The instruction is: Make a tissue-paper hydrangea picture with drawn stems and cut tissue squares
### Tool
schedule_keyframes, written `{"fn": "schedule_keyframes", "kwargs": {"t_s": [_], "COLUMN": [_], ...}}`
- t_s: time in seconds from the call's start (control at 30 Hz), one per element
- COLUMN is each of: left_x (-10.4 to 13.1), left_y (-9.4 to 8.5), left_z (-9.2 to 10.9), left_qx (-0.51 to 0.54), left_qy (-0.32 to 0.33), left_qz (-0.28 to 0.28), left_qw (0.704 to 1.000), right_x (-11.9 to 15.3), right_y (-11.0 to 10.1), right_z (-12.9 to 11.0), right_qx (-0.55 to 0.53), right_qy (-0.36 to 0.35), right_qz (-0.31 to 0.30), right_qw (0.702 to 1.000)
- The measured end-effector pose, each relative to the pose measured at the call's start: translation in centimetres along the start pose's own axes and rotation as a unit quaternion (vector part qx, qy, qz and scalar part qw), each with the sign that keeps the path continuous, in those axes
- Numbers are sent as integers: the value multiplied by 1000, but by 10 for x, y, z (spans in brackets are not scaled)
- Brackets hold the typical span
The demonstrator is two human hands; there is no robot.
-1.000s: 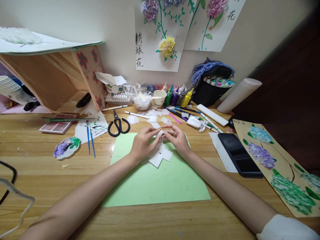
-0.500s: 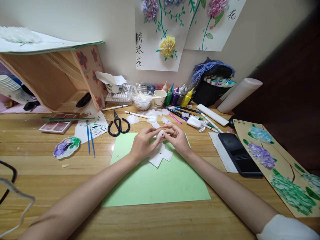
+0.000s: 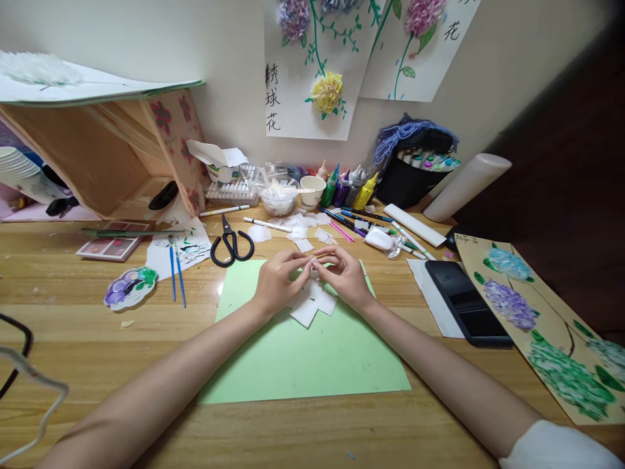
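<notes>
Left hand: my left hand has thumb and forefinger closed on a small white paper piece.
Right hand: my right hand pinches the same piece from the other side.
Paper squares: loose white squares lie just below my fingertips on the green sheet.
Scissors: black scissors lie left of my left fingers.

Wood desk fills near view; pale wall far w/ flower posters; dark area far right.
</notes>
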State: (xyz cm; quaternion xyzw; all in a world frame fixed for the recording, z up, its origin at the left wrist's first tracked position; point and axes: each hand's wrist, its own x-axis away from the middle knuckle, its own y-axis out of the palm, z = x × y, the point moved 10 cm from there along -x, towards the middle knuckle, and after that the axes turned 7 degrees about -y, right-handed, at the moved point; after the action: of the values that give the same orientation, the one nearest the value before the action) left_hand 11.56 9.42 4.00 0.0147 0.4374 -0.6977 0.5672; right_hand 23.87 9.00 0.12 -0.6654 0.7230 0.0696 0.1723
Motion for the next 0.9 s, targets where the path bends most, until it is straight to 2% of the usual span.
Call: {"fn": "schedule_keyframes", "kwargs": {"t_s": [0.23,0.6,0.73,0.9], "left_x": [-4,-4,-6,-8], "left_y": [-6,-3,-7,-12], "left_z": [-5,-5,-13,-34], "left_qx": [45,60,80,116], "left_qy": [-38,-35,-71,-157], "left_qz": [12,-6,15,40], "left_qw": [998,998,994,980], "right_x": [-1,2,2,0], "right_y": [-5,-1,-2,-6], "right_z": [-2,-14,-16,-14], "right_qx": [22,57,63,76], "right_qy": [-18,-59,-63,-64], "right_qz": [21,12,20,35], "right_qw": [999,997,996,994]}}
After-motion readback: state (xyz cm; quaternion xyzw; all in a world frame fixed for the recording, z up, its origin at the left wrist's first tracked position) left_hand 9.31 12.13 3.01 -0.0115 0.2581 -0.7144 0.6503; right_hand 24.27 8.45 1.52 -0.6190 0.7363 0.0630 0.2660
